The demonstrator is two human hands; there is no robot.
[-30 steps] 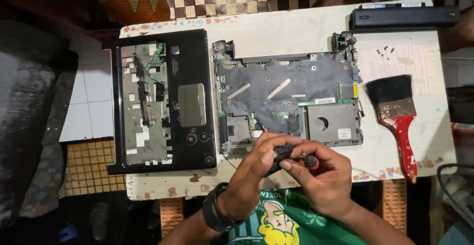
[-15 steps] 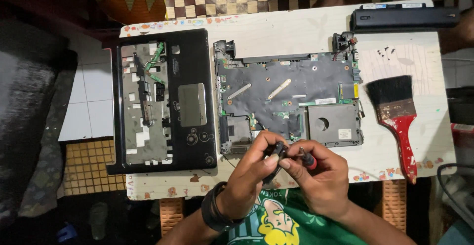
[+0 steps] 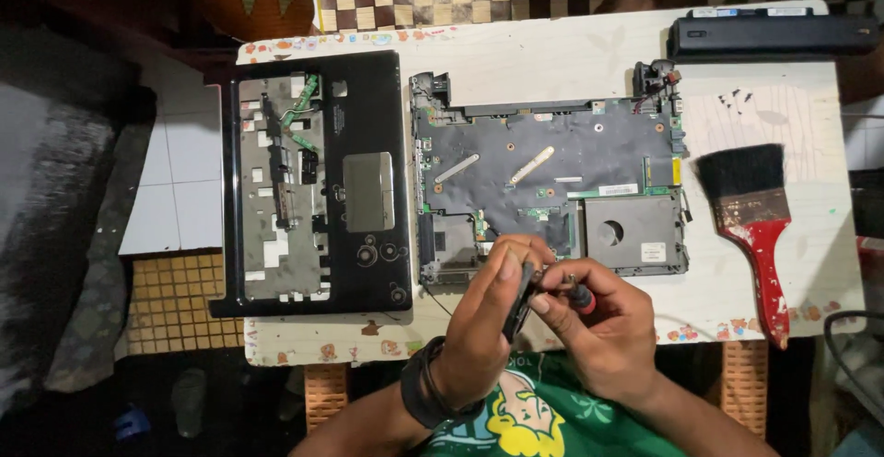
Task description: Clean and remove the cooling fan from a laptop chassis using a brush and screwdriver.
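I see the left hand [image 3: 483,323] pinching a small flat black part [image 3: 518,302] on edge, fingers curled tight around it. The right hand [image 3: 603,328] grips a red-and-black handled screwdriver [image 3: 578,297], tip against that part. Just beyond both hands: bare laptop base [image 3: 552,181], matte dark board, metal drive bay. Glossy black palmrest cover [image 3: 318,181] left of them, red-handled bristle brush [image 3: 750,227] right.

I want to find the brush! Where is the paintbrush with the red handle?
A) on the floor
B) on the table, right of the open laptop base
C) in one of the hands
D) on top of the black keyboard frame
B: the paintbrush lies flat on the table, to the right of the laptop base, and neither hand touches it.
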